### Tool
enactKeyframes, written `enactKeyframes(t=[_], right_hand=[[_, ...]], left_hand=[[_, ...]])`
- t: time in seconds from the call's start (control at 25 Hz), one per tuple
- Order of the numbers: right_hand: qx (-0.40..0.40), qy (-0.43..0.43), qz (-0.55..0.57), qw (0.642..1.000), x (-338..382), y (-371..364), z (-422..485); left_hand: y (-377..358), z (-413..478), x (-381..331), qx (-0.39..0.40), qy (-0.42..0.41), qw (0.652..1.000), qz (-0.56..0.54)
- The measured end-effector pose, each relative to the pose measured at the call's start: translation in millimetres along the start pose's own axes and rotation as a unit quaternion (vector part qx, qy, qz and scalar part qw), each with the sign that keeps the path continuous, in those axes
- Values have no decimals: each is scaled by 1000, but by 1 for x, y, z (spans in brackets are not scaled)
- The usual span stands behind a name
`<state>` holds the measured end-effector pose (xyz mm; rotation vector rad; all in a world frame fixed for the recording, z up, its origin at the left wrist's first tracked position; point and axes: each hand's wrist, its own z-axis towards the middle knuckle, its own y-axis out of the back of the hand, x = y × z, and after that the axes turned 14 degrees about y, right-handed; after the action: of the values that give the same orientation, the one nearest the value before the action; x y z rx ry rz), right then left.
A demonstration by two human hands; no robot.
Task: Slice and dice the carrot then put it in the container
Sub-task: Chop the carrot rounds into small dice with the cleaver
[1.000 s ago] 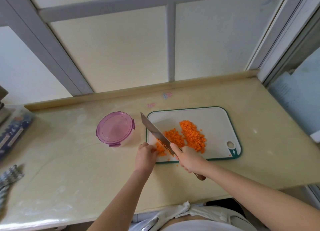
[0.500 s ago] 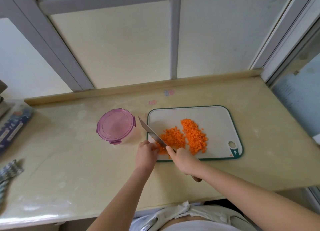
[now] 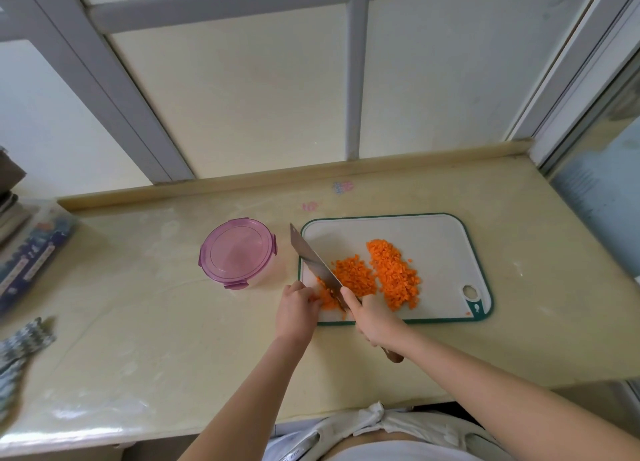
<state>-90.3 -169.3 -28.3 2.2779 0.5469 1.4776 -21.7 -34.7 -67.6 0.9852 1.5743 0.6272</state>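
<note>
The right hand [image 3: 375, 317] is closed around the handle of a cleaver [image 3: 313, 265], whose blade comes down on the carrot pieces [image 3: 327, 298]. The left hand [image 3: 297, 308] holds these pieces with curled fingers at the near left corner of the cutting board [image 3: 440, 239]. 2 heaps of diced carrot [image 3: 394, 273] lie just right of the blade. A round container [image 3: 237, 252], its purple lid clipped on, stands on the desk [image 3: 138, 339] just left of the board.

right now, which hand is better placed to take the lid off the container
Left. The left hand is nearer the container, which sits left of the cutting board, and only steadies carrot; the right hand grips the knife.
</note>
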Motion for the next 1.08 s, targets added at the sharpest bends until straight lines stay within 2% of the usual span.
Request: enactKeyframes(t=[0.36, 0.68, 0.84, 1.08], right_hand=[[-7, 0, 49, 999, 5, 12, -9], [21, -11, 46, 999, 8, 6, -14], [33, -6, -10, 999, 8, 0, -11], [1, 13, -106, 994, 10, -15, -6]], left_hand=[[4, -1, 4, -9, -10, 998, -54], [0, -3, 1, -3, 8, 999, -41], [0, -2, 0, 2, 7, 1000, -27], [1, -2, 1, 2, 1, 1000, -11]])
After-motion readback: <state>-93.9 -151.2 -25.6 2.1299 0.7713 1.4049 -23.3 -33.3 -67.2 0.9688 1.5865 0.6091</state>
